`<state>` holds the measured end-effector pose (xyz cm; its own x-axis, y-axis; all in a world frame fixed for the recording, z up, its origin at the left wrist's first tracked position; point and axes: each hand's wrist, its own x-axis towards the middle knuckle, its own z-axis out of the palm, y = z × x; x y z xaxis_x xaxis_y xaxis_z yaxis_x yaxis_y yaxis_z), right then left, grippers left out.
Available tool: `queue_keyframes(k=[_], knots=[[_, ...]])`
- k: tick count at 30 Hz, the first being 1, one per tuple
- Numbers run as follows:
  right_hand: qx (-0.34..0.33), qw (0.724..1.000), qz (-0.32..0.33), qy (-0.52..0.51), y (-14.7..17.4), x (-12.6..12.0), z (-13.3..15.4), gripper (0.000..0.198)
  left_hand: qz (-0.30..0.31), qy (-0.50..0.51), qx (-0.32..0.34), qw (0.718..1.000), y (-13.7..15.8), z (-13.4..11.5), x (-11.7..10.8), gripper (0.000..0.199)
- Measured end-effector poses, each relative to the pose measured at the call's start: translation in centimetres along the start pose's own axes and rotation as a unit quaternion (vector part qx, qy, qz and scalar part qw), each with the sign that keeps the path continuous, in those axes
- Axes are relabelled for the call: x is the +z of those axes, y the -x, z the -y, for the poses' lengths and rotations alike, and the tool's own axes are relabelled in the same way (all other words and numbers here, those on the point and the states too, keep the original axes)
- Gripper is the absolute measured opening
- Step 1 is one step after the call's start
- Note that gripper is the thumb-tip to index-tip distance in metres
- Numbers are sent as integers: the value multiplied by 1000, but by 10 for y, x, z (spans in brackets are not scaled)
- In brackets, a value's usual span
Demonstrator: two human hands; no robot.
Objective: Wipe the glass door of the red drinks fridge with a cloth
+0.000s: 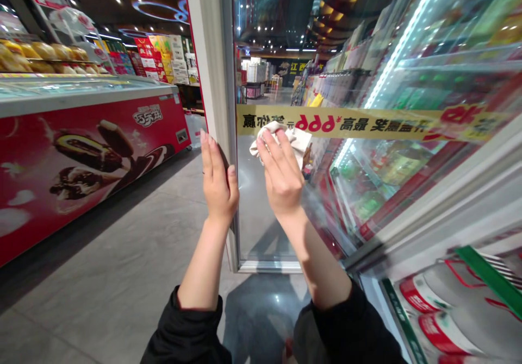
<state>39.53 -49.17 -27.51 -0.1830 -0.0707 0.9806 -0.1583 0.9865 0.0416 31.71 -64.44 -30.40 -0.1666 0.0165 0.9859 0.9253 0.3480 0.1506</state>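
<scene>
My right hand (284, 176) presses a crumpled off-white cloth (302, 142) against the glass door (261, 206), over the lower edge of a yellow printed strip (354, 122). Part of the cloth is hidden under the fingers. On the door's pale frame (212, 60) lies my left hand (219, 182), fingers straight and pointing up, the thumb at the frame's inner edge. It holds nothing. The strip's lettering reads mirrored, and the door stands swung out from the cooler.
To the left is a red chest freezer (159, 130) with ice-cream pictures and bagged goods above it. Lit cooler shelves (444, 65) show at right, partly as reflection in the glass. Large bottles (440, 326) stand low at right. Grey floor (134, 277) runs beneath.
</scene>
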Motion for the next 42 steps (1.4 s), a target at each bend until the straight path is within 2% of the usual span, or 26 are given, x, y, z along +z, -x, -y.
queue_keyframes(k=[2, 6, 9, 11, 15, 17, 19, 22, 26, 29, 32, 35, 37, 40, 42], knots=[[-23, 999, 33, -2, 12, -4, -5, 46, 6, 11, -6, 1000, 1, 0, -1, 69], [-40, 999, -10, 31, 26, -14, -27, 42, 15, 16, -24, 999, 11, 1, -1, 68], [-9, 999, -23, 22, 7, -10, -23, 44, 5, 12, -23, 1000, 21, 4, 2, 66], [3, 1000, 5, 13, -11, -1, -10, 48, 0, 13, -24, 1000, 27, 5, 4, 66], [-80, 997, 13, 0, -21, 7, 8, 45, -6, -2, -23, 1000, 35, 6, 7, 66], [-127, 992, 29, 0, -12, 1, 5, 44, -16, -14, -17, 1000, 36, 6, 9, 66], [-141, 988, 55, 1, -1, -6, -3, 45, -26, -15, -12, 999, 36, 5, 10, 66], [-107, 992, 72, -11, 1, -10, -13, 46, -29, 1, -12, 1000, 35, 5, 13, 66], [-47, 996, 79, -15, -24, 5, -3, 52, -20, -2, -21, 1000, 34, 7, 15, 66], [-45, 993, 111, -6, -33, 14, 9, 55, -26, -7, -16, 1000, 35, 9, 16, 66], [-73, 989, 128, 7, -22, 8, 5, 51, -16, -14, -27, 999, 38, 10, 17, 66], [-86, 991, 105, 19, -10, -8, -12, 46, -6, -19, -51, 998, 40, 10, 17, 66], [-51, 995, 83, 28, -9, -15, -20, 47, -3, -23, -56, 998, 40, 10, 16, 67], [4, 997, 73, 33, -16, -11, -16, 50, -4, -21, -37, 999, 38, 9, 16, 66], [-21, 997, 63, 32, -17, -2, -7, 50, -15, -21, -14, 1000, 37, 9, 15, 66]])
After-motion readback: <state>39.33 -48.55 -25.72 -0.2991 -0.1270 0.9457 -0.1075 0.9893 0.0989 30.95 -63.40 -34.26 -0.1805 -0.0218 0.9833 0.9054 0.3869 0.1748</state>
